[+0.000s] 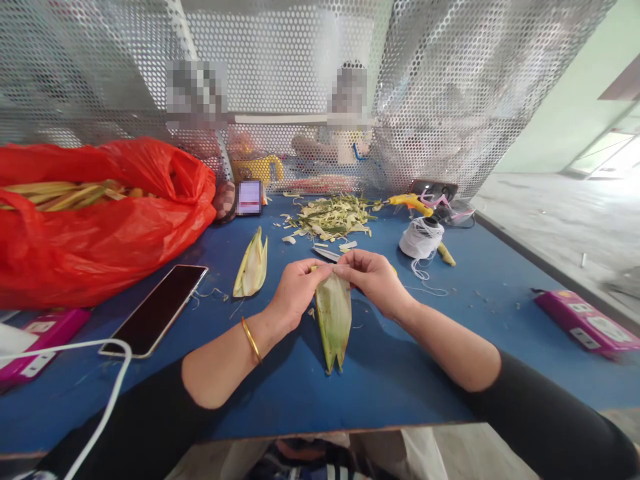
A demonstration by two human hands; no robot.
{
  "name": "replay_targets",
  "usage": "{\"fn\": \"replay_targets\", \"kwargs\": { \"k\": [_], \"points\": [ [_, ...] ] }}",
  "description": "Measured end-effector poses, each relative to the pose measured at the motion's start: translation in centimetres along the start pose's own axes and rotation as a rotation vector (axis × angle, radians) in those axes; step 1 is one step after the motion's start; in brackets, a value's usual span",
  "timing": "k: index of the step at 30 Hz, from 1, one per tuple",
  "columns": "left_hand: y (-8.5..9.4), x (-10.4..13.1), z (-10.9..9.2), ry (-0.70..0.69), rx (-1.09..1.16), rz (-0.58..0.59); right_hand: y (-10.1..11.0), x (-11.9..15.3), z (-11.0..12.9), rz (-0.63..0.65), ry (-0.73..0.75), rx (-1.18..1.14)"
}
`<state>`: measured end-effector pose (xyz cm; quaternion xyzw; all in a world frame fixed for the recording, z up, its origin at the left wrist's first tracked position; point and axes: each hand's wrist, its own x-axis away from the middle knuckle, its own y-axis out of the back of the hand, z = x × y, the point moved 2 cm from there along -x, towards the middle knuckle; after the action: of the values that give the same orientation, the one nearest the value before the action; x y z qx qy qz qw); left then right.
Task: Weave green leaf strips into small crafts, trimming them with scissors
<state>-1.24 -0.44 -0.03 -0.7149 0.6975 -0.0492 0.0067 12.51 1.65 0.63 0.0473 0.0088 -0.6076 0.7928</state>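
Observation:
Between my two hands hangs a bundle of pale green corn husk (334, 317), its pointed ends toward me. My left hand (299, 288), with a gold bangle on the wrist, pinches the top end of the husk. Right beside it my right hand (371, 279) is closed at the same end, thumb and forefinger together on what looks like thin white thread. The fingertips nearly meet, and they hide the tied or gathered part. Just beyond the hands lies a metal blade (327, 254), partly covered. Another husk bundle (251, 265) rests on the table to the left.
A red plastic bag (115, 230) of husks fills the left. Husk scraps (333, 219), a white thread spool (421, 238) and a yellow glue gun (410, 203) lie toward the mesh screen (290, 73). A phone (156, 310) and a pink power strip (585, 321) flank my arms.

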Motion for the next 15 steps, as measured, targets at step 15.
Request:
{"fn": "replay_targets", "kwargs": {
  "k": [15],
  "points": [
    [0.03, 0.03, 0.33, -0.178, -0.28, -0.008, 0.0, 0.14, -0.27, -0.034, 0.147, 0.168]
  ]
}}
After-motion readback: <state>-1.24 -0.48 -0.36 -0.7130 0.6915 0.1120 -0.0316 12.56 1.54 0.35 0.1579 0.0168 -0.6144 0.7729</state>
